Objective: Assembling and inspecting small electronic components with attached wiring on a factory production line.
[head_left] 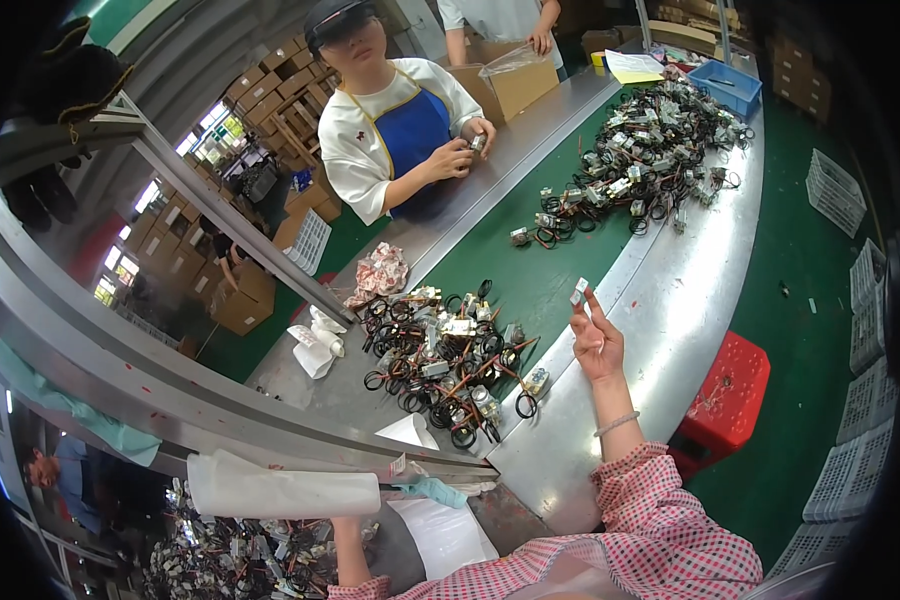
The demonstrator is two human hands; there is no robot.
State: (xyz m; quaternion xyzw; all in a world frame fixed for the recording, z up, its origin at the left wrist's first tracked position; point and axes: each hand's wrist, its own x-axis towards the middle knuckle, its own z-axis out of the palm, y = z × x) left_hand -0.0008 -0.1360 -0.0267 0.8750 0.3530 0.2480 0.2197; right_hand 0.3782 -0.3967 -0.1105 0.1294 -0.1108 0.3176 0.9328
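Observation:
Raised over the metal edge of the work table, my right hand [600, 345] pinches a small white block-shaped part [579, 291] between its fingertips. From the lower edge my left forearm [349, 560] reaches up behind a white roll or sheet [285, 485], which hides my left hand [346, 524] except near the wrist. A pile of small clear and white parts with coiled black wires [440, 365] lies on the table, left of my right hand. Under the roll, more wired parts [240, 555] are heaped beside a white paper sheet [440, 535].
A larger heap of wired parts [650, 150] covers the far end of the green belt [530, 280], near a blue bin [725, 88]. Opposite, a co-worker [400, 140] handles a small part. A red stool [725, 390] and white baskets [855, 440] stand at right.

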